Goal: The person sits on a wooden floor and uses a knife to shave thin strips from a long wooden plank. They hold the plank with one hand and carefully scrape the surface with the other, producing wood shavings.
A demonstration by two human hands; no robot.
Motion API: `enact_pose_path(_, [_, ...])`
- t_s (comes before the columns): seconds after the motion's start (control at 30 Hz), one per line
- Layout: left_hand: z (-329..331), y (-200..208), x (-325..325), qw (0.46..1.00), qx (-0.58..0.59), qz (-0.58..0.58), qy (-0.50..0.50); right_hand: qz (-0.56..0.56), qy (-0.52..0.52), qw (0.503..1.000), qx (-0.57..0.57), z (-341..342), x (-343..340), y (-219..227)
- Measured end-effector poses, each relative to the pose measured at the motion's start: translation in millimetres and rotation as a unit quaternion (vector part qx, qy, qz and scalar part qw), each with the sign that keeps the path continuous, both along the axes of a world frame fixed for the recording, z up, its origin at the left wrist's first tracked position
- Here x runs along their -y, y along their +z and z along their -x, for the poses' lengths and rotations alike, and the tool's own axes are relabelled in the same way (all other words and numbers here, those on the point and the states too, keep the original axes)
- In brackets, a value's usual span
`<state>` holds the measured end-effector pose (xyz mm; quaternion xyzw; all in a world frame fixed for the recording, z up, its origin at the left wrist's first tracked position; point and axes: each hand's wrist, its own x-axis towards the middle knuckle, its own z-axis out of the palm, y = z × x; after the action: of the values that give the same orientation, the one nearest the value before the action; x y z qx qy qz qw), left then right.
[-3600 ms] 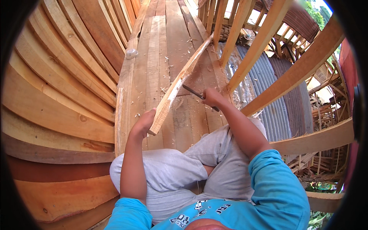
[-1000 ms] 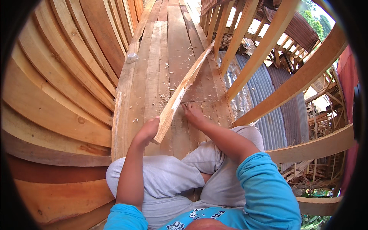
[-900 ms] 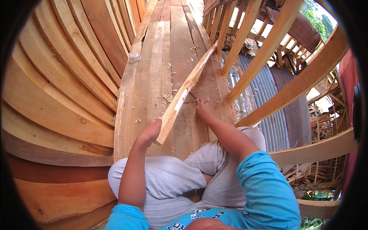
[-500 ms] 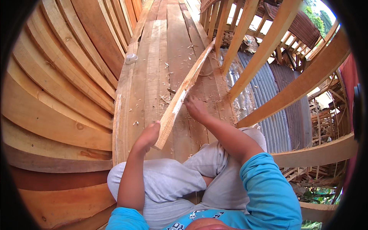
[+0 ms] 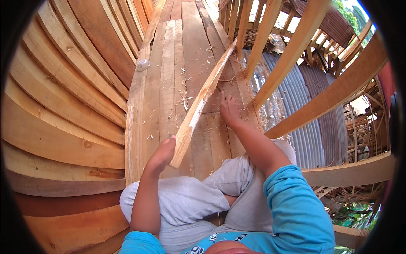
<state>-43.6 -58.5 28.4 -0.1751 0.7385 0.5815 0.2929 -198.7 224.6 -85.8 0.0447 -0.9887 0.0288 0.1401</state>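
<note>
A long, pale wooden strip (image 5: 195,111) slants from near my lap up toward the far right, with a rough, whitish edge along its right side. My left hand (image 5: 166,151) is closed round its near end. Just right of the strip, my right hand (image 5: 230,109) has its fingers bent, the index stretched forward. From its fingertips a thin dark tool (image 5: 218,88), perhaps a blade, reaches toward the strip; most of it is hidden. The far end of the strip leans by the wooden uprights.
Wood shavings (image 5: 185,103) lie scattered over the plank floor (image 5: 169,84). A small clear container (image 5: 143,64) stands at the floor's left side. Board walling (image 5: 63,110) rises on the left. Slatted railing posts (image 5: 292,55) line the right, with corrugated metal roofing (image 5: 300,110) below.
My right hand has moved forward and right, away from my body along the strip. The dark tip that showed left of the strip is gone from there. My left hand keeps its hold.
</note>
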Motion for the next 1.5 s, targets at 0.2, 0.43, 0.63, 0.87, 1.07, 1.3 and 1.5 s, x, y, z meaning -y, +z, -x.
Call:
enact_pose_path(0.2, [3.5,8.6,-5.8,1.000,-0.008,-0.009,-0.023,0.091,0.306,0.944,0.080,-20.2,45.4,-33.8])
enact_pose_path(0.43, [3.0,9.2,-5.1,1.000,-0.003,0.000,-0.014,-0.030,-0.087,0.995,-0.031,11.9,-10.7,-23.9])
enact_pose_path(0.63, [2.9,6.5,-3.8,1.000,-0.005,0.013,-0.009,0.012,0.122,0.992,-0.022,15.6,-7.4,-25.6])
enact_pose_path(0.87, [3.0,12.3,-7.7,0.999,-0.019,-0.019,-0.018,-0.016,-0.281,0.959,0.033,42.4,-68.7,-37.1])
enact_pose_path(1.07, [2.4,8.7,-0.6,1.000,-0.013,-0.010,-0.015,0.050,-0.173,0.984,-0.011,36.6,-50.3,-15.9])
enact_pose_path(1.3, [0.1,15.6,-4.7,0.999,-0.008,-0.021,-0.023,0.025,-0.067,0.992,0.107,19.7,-11.7,-7.0])
enact_pose_path(1.5, [1.7,9.3,-3.3,1.000,0.001,-0.023,-0.006,0.056,-0.124,0.980,0.148,21.5,-41.5,7.7])
